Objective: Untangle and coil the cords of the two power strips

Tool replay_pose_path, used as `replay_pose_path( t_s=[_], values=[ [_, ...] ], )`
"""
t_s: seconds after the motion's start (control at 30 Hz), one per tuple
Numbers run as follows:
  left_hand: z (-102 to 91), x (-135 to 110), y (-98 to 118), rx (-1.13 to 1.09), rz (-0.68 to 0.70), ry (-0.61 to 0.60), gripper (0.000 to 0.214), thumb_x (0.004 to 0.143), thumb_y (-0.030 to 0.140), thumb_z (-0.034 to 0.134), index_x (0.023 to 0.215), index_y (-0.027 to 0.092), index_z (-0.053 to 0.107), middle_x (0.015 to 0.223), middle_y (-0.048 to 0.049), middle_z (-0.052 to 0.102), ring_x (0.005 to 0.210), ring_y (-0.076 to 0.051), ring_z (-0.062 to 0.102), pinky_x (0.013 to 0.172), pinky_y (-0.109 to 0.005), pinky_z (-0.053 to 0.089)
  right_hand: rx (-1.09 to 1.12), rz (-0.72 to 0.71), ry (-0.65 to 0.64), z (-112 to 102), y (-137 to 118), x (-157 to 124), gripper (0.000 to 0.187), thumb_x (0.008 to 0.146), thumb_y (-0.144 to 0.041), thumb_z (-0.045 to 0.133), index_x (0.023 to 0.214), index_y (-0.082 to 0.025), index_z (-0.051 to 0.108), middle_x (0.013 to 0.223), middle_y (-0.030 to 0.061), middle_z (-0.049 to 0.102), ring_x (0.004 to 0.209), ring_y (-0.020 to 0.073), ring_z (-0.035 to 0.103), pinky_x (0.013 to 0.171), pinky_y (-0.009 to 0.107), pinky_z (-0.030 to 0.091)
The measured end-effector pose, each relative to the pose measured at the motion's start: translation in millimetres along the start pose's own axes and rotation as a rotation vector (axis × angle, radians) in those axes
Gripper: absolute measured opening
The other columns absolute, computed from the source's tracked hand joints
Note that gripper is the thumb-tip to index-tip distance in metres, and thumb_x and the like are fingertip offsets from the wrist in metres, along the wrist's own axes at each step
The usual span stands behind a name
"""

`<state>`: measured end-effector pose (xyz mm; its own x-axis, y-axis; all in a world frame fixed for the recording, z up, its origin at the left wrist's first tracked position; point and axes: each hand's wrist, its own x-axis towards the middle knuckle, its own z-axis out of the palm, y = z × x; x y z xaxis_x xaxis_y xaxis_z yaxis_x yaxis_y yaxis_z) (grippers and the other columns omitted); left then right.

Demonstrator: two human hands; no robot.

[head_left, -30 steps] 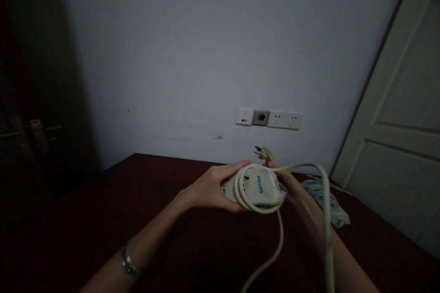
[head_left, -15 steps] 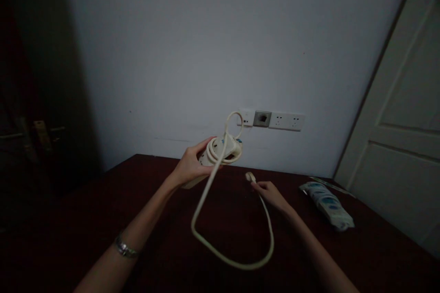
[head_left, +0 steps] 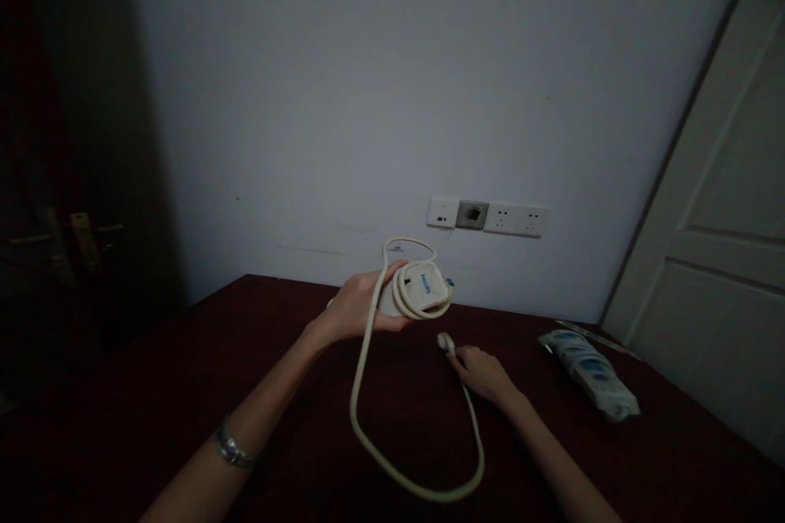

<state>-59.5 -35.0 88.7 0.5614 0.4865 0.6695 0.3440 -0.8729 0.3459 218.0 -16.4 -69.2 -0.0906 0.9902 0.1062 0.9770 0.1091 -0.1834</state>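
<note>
My left hand (head_left: 359, 304) is closed around a white power strip (head_left: 423, 286) marked PHILIPS, held up over the table with its end facing right. Its cord (head_left: 361, 392) is wound round the strip, with one loop standing above it. From there the slack hangs in a wide curve towards me and rises to my right hand (head_left: 484, 373). Between the fingers of that hand is the plug (head_left: 446, 342) at the cord's end. The plug's prongs are too blurred to make out.
On the right of the dark red table (head_left: 257, 392) lies a plastic-wrapped package (head_left: 589, 373), with a thin strip (head_left: 598, 337) behind it. Wall sockets (head_left: 515, 219) are set above the table's back edge. A white door (head_left: 724, 212) stands at right, a dark door with a handle (head_left: 86, 239) at left.
My left hand has turned the power strip, so its lettering now shows, and shifted it slightly right and down. The upper loop has flattened. My right hand has lowered a little with the plug.
</note>
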Motion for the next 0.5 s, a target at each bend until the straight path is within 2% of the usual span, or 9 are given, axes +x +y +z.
replay_pose_path(
  t_s=[0.17, 0.23, 0.3, 0.33, 0.4, 0.47, 0.5],
  values=[
    [1.4, -0.3, 4.3, 0.185, 0.081, -0.038, 0.077, 0.064, 0.037, 0.066, 0.134, 0.017, 0.038, 0.116, -0.0113, 0.061, 0.099, -0.024, 0.06, 0.083, -0.036, 0.048, -0.054, 0.01, -0.038, -4.6, -0.6, -3.2, 0.053, 0.09, -0.052, 0.026, 0.087, -0.016, 0.065, 0.092, 0.0146, 0.067, 0.089, 0.0271, 0.063, 0.072, 0.033, 0.042],
    [1.8, -0.1, 4.9, 0.262, 0.108, -0.053, 0.077, 0.065, 0.036, 0.065, 0.134, 0.015, 0.037, 0.115, -0.0123, 0.061, 0.098, -0.024, 0.06, 0.083, -0.036, 0.048, -0.066, 0.04, -0.047, -17.9, -0.5, -3.7, 0.06, 0.087, -0.06, 0.026, 0.078, -0.016, 0.065, 0.087, 0.0147, 0.066, 0.084, 0.0277, 0.063, 0.067, 0.032, 0.042],
    [2.5, 0.0, 5.4, 0.333, 0.124, -0.072, 0.076, 0.066, 0.035, 0.064, 0.133, 0.014, 0.036, 0.112, -0.0134, 0.062, 0.096, -0.024, 0.061, 0.081, -0.036, 0.048, -0.065, 0.076, 0.001, -42.0, -3.1, -5.2, 0.061, 0.084, -0.063, 0.029, 0.071, -0.015, 0.064, 0.082, 0.0138, 0.066, 0.077, 0.0256, 0.063, 0.061, 0.03, 0.039],
    [3.2, -0.1, 5.8, 0.365, 0.131, -0.083, 0.076, 0.066, 0.036, 0.064, 0.133, 0.013, 0.036, 0.111, -0.0137, 0.062, 0.095, -0.024, 0.061, 0.08, -0.036, 0.049, -0.047, 0.075, 0.067, -57.6, -6.5, -7.3, 0.058, 0.084, -0.061, 0.032, 0.067, -0.016, 0.062, 0.076, 0.0117, 0.065, 0.072, 0.0231, 0.062, 0.058, 0.028, 0.037],
    [5.0, -0.7, 7.6, 0.441, 0.146, -0.106, 0.077, 0.067, 0.037, 0.064, 0.134, 0.012, 0.035, 0.107, -0.0137, 0.063, 0.091, -0.024, 0.061, 0.077, -0.035, 0.049, 0.064, 0.031, 0.3, -92.1, -19.8, -16.2, 0.05, 0.087, -0.052, 0.034, 0.062, -0.017, 0.059, 0.064, 0.006, 0.06, 0.061, 0.0163, 0.056, 0.054, 0.025, 0.032],
    [7.3, -1.8, 11.1, 0.546, 0.157, -0.135, 0.077, 0.068, 0.038, 0.063, 0.134, 0.012, 0.035, 0.103, -0.0132, 0.063, 0.089, -0.024, 0.06, 0.076, -0.035, 0.048, 0.241, -0.061, 0.552, -124.4, -42.7, -32.5, 0.052, 0.086, -0.052, 0.036, 0.052, -0.016, 0.05, 0.049, 0.0007, 0.047, 0.05, 0.0113, 0.044, 0.052, 0.024, 0.029],
    [8.5, -2.3, 13.4, 0.603, 0.159, -0.151, 0.076, 0.069, 0.038, 0.063, 0.135, 0.012, 0.034, 0.101, -0.0129, 0.063, 0.088, -0.025, 0.06, 0.076, -0.035, 0.047, 0.359, -0.102, 0.635, -137.2, -57.2, -43.0, 0.053, 0.085, -0.053, 0.037, 0.048, -0.016, 0.046, 0.047, -0.0009, 0.042, 0.048, 0.01, 0.04, 0.05, 0.023, 0.028]
  ],
)
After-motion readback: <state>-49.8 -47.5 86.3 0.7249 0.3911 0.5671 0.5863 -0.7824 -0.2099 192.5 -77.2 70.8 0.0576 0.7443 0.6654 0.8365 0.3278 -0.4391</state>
